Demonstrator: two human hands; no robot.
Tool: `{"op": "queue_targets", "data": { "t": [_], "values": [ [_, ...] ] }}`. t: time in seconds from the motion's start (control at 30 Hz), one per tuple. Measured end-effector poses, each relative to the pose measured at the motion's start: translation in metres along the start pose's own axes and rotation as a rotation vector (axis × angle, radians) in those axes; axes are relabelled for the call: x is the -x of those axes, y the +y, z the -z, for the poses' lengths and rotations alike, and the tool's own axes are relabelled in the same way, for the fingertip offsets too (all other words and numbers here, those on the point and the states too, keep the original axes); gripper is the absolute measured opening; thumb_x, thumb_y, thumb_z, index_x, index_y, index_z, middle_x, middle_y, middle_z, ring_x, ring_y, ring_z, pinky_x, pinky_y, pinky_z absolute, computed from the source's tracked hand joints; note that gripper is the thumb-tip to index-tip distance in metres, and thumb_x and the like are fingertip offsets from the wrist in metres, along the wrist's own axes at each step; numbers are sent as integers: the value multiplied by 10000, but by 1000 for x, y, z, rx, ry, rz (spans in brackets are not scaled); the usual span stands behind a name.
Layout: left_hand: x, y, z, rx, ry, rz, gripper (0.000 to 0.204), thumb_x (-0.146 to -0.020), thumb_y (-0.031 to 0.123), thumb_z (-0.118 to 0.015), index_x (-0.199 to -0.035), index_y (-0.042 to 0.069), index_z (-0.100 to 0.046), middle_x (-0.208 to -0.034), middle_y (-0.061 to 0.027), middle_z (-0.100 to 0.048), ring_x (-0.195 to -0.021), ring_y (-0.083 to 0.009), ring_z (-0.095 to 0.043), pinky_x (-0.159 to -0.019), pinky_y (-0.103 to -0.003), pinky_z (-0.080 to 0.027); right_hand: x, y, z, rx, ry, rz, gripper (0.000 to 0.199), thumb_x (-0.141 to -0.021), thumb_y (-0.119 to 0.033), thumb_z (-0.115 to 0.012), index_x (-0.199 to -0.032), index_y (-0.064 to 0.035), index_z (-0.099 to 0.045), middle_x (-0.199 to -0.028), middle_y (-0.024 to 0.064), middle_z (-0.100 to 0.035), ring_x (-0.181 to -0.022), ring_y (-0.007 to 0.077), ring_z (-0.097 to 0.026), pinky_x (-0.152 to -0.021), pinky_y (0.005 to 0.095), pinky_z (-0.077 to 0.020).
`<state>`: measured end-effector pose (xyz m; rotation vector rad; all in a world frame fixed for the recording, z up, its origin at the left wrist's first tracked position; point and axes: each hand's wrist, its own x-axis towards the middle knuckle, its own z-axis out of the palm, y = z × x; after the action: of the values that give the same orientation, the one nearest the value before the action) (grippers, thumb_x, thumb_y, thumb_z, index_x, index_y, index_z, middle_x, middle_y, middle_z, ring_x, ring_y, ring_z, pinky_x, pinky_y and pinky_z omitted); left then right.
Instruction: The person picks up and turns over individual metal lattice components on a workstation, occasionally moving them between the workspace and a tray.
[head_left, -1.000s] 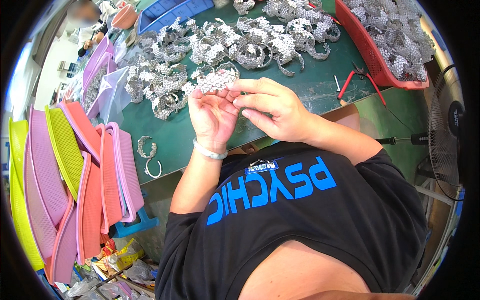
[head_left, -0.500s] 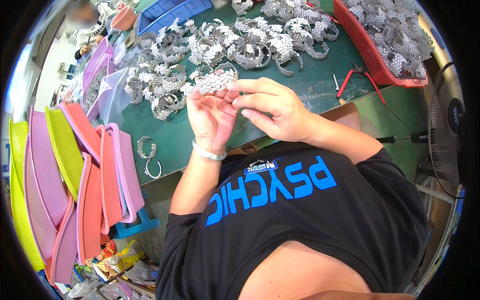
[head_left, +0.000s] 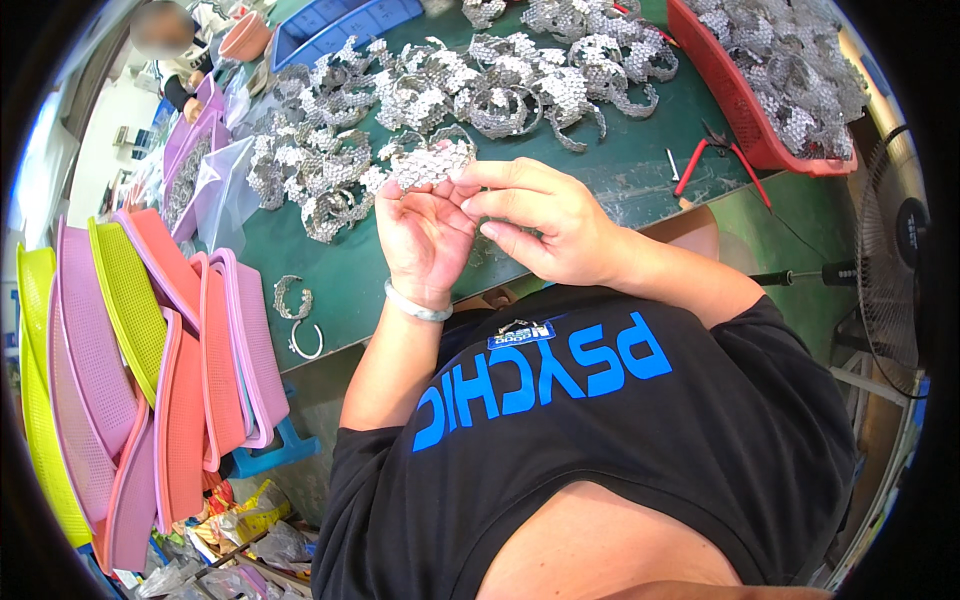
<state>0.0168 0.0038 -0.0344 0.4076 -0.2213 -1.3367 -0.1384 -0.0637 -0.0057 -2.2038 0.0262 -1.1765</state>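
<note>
Item: silver mesh band (head_left: 432, 163), centre-upper frame, long axis left-right, held above green table (head_left: 640, 175) | Left hand (head_left: 425, 235): below band, fingers closed on it | Right hand (head_left: 545, 215): pinched on band's right end | Loose bands (head_left: 470, 85) heaped beyond; red tray (head_left: 745, 120) upper right.
</note>
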Motion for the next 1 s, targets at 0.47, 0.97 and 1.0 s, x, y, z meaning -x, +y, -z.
{"op": "queue_targets", "data": {
  "t": [0.47,0.97,1.0],
  "values": [
    [6,2,-9,-104,20,-151,299,-853,294,-533,-1053,73,-556,-1026,-72,-602,-936,-211,-557,-865,-410,-437,4,5,2,-118,55,-199,222,-741,2,-605,-961,-24,-608,-1075,118,-584,-895,214,-585,-717,291,-477],
    [11,-3,-11,-140,-45,-188,320,-866,133,-539,-1162,119,-418,-1078,-48,-551,-987,-183,-546,-897,-390,-447,9,12,-3,-251,103,-294,208,-767,-31,-598,-972,-40,-629,-1069,117,-593,-768,126,-565,-625,232,-444],
    [11,-3,-11,-138,-41,-187,323,-864,126,-541,-1162,118,-416,-1080,-50,-550,-984,-183,-547,-898,-392,-445,9,12,-3,-257,106,-294,207,-768,-30,-597,-972,-39,-629,-1067,115,-593,-766,124,-563,-625,232,-443]
  ]
}}
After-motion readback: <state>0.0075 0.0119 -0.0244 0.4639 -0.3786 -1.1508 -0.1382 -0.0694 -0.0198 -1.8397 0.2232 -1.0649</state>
